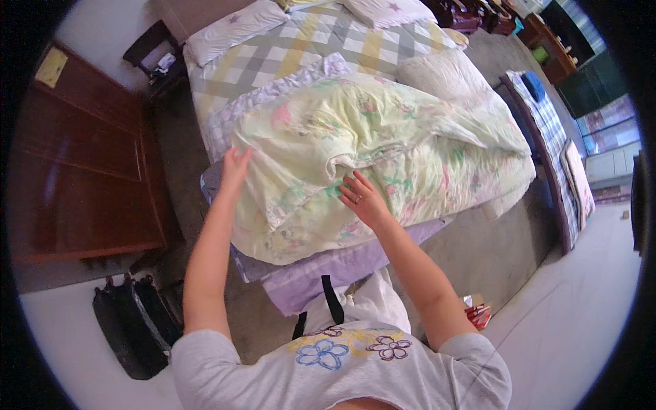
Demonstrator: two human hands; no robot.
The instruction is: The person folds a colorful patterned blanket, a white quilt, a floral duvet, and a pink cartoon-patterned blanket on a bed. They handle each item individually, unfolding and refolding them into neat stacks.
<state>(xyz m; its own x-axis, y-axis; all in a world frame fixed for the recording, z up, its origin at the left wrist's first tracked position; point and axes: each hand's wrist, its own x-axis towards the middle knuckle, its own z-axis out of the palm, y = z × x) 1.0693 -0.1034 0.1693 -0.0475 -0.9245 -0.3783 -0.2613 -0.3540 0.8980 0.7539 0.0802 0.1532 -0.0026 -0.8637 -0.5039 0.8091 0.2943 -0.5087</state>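
Observation:
A pale yellow-green quilt (307,147) with a pink and green print lies rumpled across the near part of the bed, with folds along its middle. My left hand (236,165) is at the quilt's left edge, thumb and fingers apart; whether it touches the cloth is hard to tell. Over the quilt's middle, just below a raised fold, my right hand (363,199) has its fingers spread and wears a ring. Neither hand visibly grips anything. Beneath the quilt a lilac cloth (287,290) hangs over the bed's near edge.
Beyond the quilt are a checked bedsheet (294,51), a white pillow (236,31) and a pale bedding bundle (441,75). A brown wardrobe (89,164) and black suitcase (133,328) stand left. At right is a narrow bench-like bed (547,147); a small box (476,311) sits lower right.

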